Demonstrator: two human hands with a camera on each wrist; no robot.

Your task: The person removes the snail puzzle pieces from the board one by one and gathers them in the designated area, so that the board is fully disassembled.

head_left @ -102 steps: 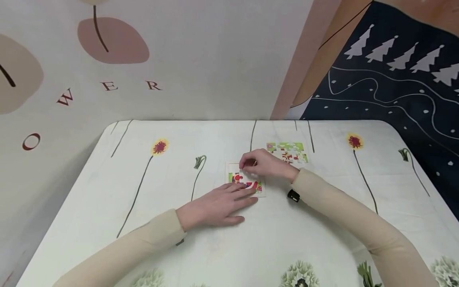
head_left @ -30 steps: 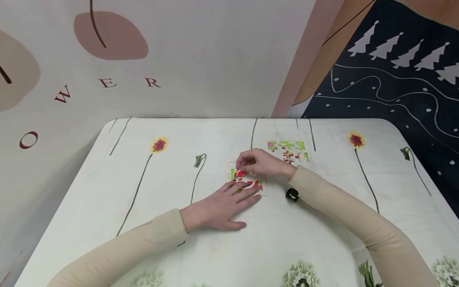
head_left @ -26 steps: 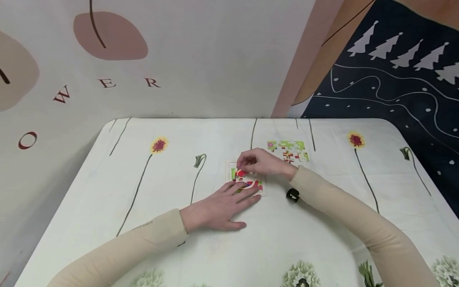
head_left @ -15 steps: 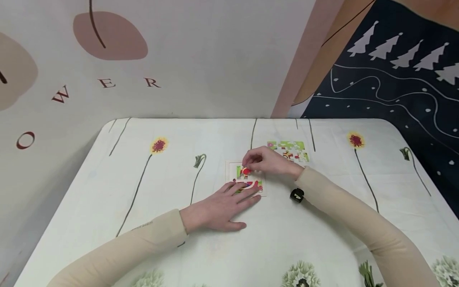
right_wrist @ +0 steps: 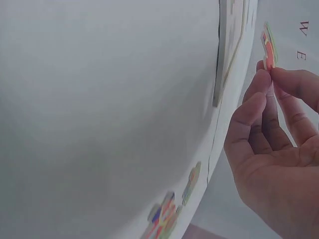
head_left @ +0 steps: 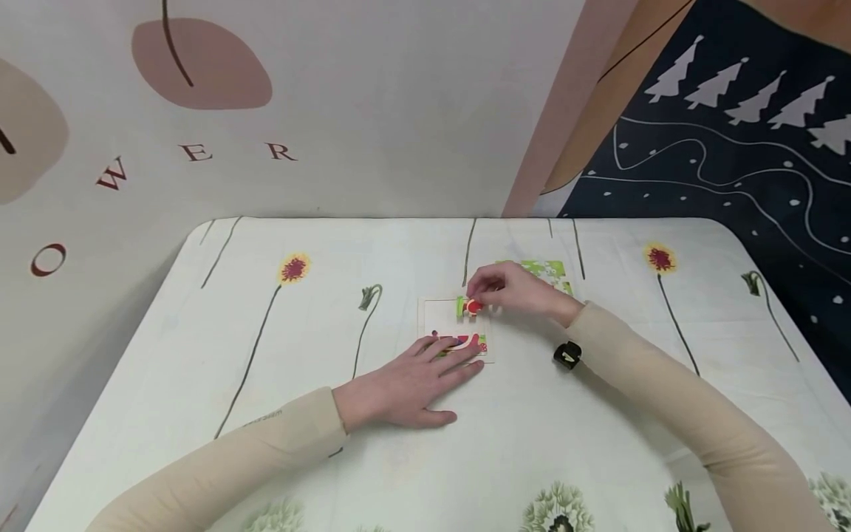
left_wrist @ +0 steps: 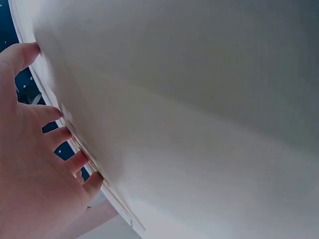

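Note:
My right hand (head_left: pixel 521 288) pinches a red and green jigsaw piece (head_left: pixel 470 307) between thumb and fingertips, over the upper right part of a shallow white puzzle tray (head_left: pixel 439 318). In the right wrist view the piece (right_wrist: pixel 269 50) stands nearly edge-on, raised above the tray. Along the tray's near side lies a row of colourful jigsaw pieces (head_left: pixel 482 344), partly hidden by the fingers of my left hand (head_left: pixel 412 384). That hand lies palm down with its fingers spread, fingertips on the row and the tray's near edge.
Several green-patterned loose jigsaw pieces (head_left: pixel 548 270) lie beyond the tray to the right, partly covered by my right hand. A white cloth with printed flowers (head_left: pixel 295 268) covers the table. Behind its far edge rises a printed backdrop (head_left: pixel 399 111).
The red and green piece, earlier low in the tray's left part, has been lifted and carried right and away by my right hand. My left hand has barely moved.

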